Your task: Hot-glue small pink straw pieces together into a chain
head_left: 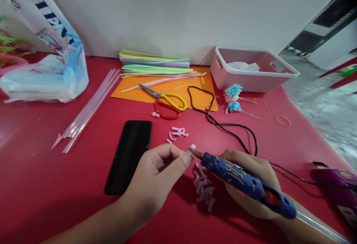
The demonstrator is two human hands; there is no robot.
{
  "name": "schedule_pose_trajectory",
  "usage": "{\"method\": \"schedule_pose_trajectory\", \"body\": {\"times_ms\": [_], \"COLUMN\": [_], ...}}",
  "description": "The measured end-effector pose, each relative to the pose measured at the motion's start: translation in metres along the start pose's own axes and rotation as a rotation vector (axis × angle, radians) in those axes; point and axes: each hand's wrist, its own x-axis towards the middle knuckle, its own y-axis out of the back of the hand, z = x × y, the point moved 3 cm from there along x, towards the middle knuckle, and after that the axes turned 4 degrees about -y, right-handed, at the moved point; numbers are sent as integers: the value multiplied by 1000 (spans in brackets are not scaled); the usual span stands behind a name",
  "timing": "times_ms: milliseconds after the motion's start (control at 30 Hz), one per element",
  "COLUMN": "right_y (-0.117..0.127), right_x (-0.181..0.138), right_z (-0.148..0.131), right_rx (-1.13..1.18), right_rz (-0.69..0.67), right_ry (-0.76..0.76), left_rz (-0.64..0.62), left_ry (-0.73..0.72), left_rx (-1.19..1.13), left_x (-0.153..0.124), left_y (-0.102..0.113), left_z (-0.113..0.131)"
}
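Observation:
Between thumb and forefinger, my left hand (pixel 163 175) pinches a small piece of pale pink pipe cleaner (pixel 193 147). My right hand (pixel 251 184) is wrapped round a blue glue gun (pixel 237 175), with a clear glue stick (pixel 318 227) coming out of its back end. The gun's metal nozzle points left and is at the pink piece; whether it touches cannot be made out. Under the gun lies a loose pile of cut pink pipe cleaner pieces (pixel 205 188). A few more short pink bits (pixel 178 132) lie just beyond my left hand.
A black phone (pixel 129 156) lies beside my left wrist. Farther back are scissors (pixel 163 99), an orange sheet (pixel 134 89) under pipe cleaners (pixel 156 65), a black cord (pixel 234 125), pipe-cleaner flowers (pixel 233 99) and a pink basket (pixel 253 76). Clear glue sticks (pixel 90 110) lie left.

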Motion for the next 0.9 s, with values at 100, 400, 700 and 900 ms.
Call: {"method": "schedule_pose_trajectory", "body": {"times_ms": [100, 400, 700, 900], "right_y": [0, 1, 1, 0], "right_x": [0, -1, -1, -1], "right_z": [0, 1, 1, 2], "right_rx": [-8, -3, 12, 13], "right_rz": [6, 13, 10, 18], "right_ry": [-14, -24, -19, -34], "left_rz": [-3, -12, -9, 6], "left_ry": [-13, 17, 11, -4], "left_rx": [4, 7, 17, 35], "left_x": [0, -1, -1, -2], "left_y": [1, 0, 0, 1], "left_z": [1, 0, 0, 0]}}
